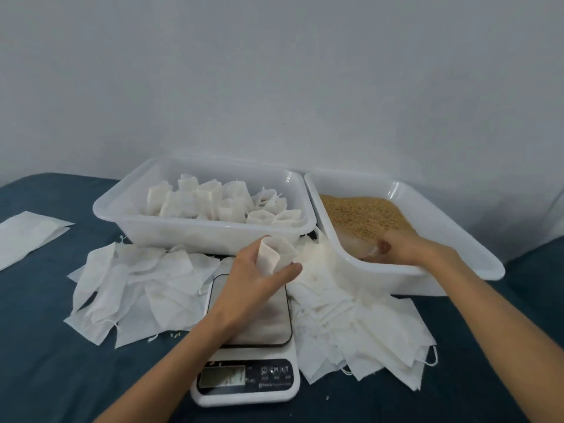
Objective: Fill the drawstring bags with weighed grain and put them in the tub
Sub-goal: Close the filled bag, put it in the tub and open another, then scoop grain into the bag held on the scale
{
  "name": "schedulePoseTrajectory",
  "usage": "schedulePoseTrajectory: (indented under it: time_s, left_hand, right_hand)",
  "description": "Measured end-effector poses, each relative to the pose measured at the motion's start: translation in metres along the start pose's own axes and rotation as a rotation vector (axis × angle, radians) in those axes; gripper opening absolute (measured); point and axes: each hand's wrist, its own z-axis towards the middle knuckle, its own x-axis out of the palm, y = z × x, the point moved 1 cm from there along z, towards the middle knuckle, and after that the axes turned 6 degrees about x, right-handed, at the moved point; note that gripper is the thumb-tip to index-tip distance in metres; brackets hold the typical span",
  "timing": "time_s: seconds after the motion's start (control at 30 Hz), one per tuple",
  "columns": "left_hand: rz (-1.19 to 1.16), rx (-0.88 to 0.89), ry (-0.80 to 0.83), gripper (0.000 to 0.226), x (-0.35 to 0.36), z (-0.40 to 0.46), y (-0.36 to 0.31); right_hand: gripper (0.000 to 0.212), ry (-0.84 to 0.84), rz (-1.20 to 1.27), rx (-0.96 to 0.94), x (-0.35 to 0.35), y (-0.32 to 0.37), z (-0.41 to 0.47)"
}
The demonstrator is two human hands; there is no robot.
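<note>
Many filled bags point(213, 199) already stand in the left tub point(110, 206), yet heaps of flat empty bags point(134, 288) lie either side of the scale point(247, 377), so plenty seems left to do. The left hand point(253, 282) grips one open bag point(271, 254) above the scale. The right hand point(396, 244) curls around a clear scoop point(363, 244) in the grain point(360, 212) of the right tub point(457, 239).
</note>
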Motion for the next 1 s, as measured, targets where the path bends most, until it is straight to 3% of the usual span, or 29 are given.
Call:
schedulePoseTrajectory:
  time_s: [0.13,0.23,0.33,0.43,0.67,0.83,1.0]
  left_hand:
    - [-0.024,0.012,-0.006,0.016,0.0,0.001,0.0]
    - [-0.031,0.006,0.0,0.015,0.0,0.002,0.001]
    - [-0.034,0.014,0.004,0.015,0.0,0.002,0.001]
    - [-0.033,0.015,-0.026,0.019,-0.002,0.003,0.003]
    - [-0.038,0.006,-0.022,0.025,-0.009,0.008,0.009]
    - [-0.009,-0.038,0.01,0.024,-0.012,0.007,0.013]
    - [-0.083,-0.047,0.019,0.022,-0.018,0.007,0.01]
  right_hand:
    - [0.02,-0.022,0.137,0.015,-0.027,-0.031,-0.014]
    - [0.012,0.101,0.085,-0.007,-0.051,-0.044,-0.03]
    - [0.023,0.2,-0.009,0.015,-0.055,-0.024,-0.032]
    - [0.036,0.086,-0.011,-0.02,-0.045,0.008,-0.014]
    - [0.031,-0.168,0.033,0.037,-0.023,0.073,0.038]
    - [0.023,-0.133,0.218,0.136,-0.023,0.067,0.055]
    - [0.023,-0.17,0.227,0.22,-0.023,0.052,0.054]
